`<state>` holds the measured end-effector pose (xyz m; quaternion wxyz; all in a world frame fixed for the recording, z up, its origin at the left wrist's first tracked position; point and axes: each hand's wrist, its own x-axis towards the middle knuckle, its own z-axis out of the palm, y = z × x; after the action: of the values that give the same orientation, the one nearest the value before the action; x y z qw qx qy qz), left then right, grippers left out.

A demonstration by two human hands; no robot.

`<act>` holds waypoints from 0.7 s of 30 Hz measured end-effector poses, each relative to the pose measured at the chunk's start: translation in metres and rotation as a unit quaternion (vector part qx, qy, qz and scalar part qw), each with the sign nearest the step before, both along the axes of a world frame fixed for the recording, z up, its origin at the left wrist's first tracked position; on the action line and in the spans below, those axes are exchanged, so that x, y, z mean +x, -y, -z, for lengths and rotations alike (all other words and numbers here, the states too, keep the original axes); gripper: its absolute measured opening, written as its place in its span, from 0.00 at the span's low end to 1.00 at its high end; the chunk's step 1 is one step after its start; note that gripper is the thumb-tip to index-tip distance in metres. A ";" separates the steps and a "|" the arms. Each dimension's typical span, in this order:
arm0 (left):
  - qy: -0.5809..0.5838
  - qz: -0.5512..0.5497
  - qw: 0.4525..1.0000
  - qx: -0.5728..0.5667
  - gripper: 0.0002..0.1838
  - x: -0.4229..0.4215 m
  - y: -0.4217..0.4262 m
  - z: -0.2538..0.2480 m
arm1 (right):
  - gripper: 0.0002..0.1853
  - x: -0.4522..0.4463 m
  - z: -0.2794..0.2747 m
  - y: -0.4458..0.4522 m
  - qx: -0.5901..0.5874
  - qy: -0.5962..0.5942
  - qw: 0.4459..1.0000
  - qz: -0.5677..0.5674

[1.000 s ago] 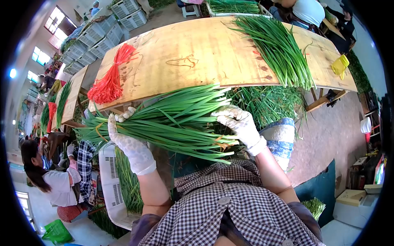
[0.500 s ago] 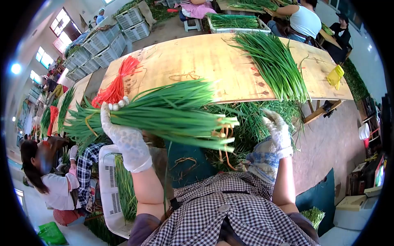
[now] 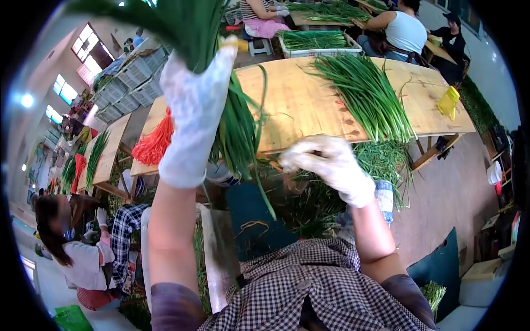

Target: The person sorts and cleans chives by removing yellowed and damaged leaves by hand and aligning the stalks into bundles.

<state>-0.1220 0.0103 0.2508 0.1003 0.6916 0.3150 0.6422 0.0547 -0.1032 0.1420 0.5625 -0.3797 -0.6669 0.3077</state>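
Note:
My left hand (image 3: 193,113), in a white patterned glove, is raised and closed around a bunch of garlic chives (image 3: 238,129). Its long green leaves hang below the hand, and more green spreads above it to the top edge. A yellowish tie (image 3: 238,45) shows by the fingers. My right hand (image 3: 331,168), also gloved, is lower and in front of the table edge, apart from the bunch. Its fingers are curled together toward the thumb; whatever they may hold cannot be made out. Another bunch of chives (image 3: 367,96) lies on the wooden table (image 3: 292,96).
Red plastic strands (image 3: 154,140) lie on the table's left, and a yellow object (image 3: 449,102) near its right end. Loose greens (image 3: 381,160) are heaped beneath. A co-worker (image 3: 83,256) sits at left; other people work behind. Grey crates (image 3: 130,71) are stacked at back left.
My left hand has lifted the chives from lying across above the lap to upright, close to the camera. My right hand has moved left, and its spread fingers have curled together.

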 end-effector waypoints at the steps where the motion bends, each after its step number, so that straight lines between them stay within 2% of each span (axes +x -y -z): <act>1: -0.017 -0.055 0.998 0.029 0.18 0.003 -0.004 -0.005 | 0.11 -0.001 -0.018 0.017 -0.053 -0.132 0.985 -0.099; 2: 0.028 -0.070 0.996 -0.050 0.14 0.005 -0.008 -0.011 | 0.09 0.006 -0.014 0.022 0.030 -0.245 0.955 -0.162; 3: 0.070 -0.056 0.992 -0.088 0.13 0.002 -0.023 -0.012 | 0.07 0.012 -0.013 0.020 0.117 -0.297 0.931 -0.177; 5: 0.112 -0.059 0.975 -0.181 0.14 -0.012 -0.040 -0.022 | 0.08 0.042 0.000 0.012 0.129 -0.474 0.825 -0.279; 6: 0.201 -0.004 0.961 -0.190 0.16 -0.020 -0.055 -0.019 | 0.06 0.053 0.008 0.017 0.061 -0.437 0.889 -0.122; 7: 0.287 0.051 0.936 -0.198 0.18 -0.029 -0.071 -0.013 | 0.04 0.066 0.018 0.022 -0.009 -0.384 0.922 0.041; 8: 0.356 0.066 0.911 -0.195 0.20 -0.034 -0.082 -0.009 | 0.09 0.089 0.047 0.010 -0.093 -0.099 0.978 0.159; 9: 0.359 0.070 0.911 -0.191 0.20 -0.039 -0.090 -0.004 | 0.12 0.088 0.072 0.007 -0.107 0.140 0.935 0.307; 11: 0.465 0.066 0.834 -0.289 0.10 -0.047 -0.107 0.009 | 0.12 0.069 0.087 0.013 -0.143 -0.044 0.957 0.249; 13: 0.473 0.043 0.819 -0.322 0.07 -0.053 -0.121 0.025 | 0.11 0.051 0.072 0.026 -0.167 -0.151 0.959 0.174; 15: 0.474 0.101 0.792 -0.371 0.07 -0.060 -0.125 0.042 | 0.15 0.035 0.070 0.028 -0.099 -0.143 0.955 0.239; 16: 0.494 0.113 0.768 -0.391 0.11 -0.052 -0.111 0.039 | 0.17 0.030 0.064 0.029 -0.035 -0.043 0.964 0.259; 17: 0.493 0.114 0.768 -0.393 0.11 -0.052 -0.111 0.046 | 0.19 0.024 0.060 0.028 0.031 0.060 0.959 0.274; 19: 0.510 0.187 0.761 -0.355 0.09 -0.054 -0.111 0.060 | 0.22 0.005 0.063 0.020 0.048 0.057 0.951 0.299; 20: 0.486 0.186 0.765 -0.379 0.09 -0.051 -0.110 0.065 | 0.21 -0.002 0.070 0.015 0.055 0.009 0.953 0.298; 21: 0.487 0.185 0.764 -0.380 0.09 -0.045 -0.105 0.069 | 0.20 -0.007 0.069 0.012 0.083 0.060 0.941 0.322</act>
<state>-0.1667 0.1153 0.1822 0.6116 0.2361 0.3081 0.6894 0.0473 -0.1153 0.0735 0.6202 -0.5434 -0.5649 0.0303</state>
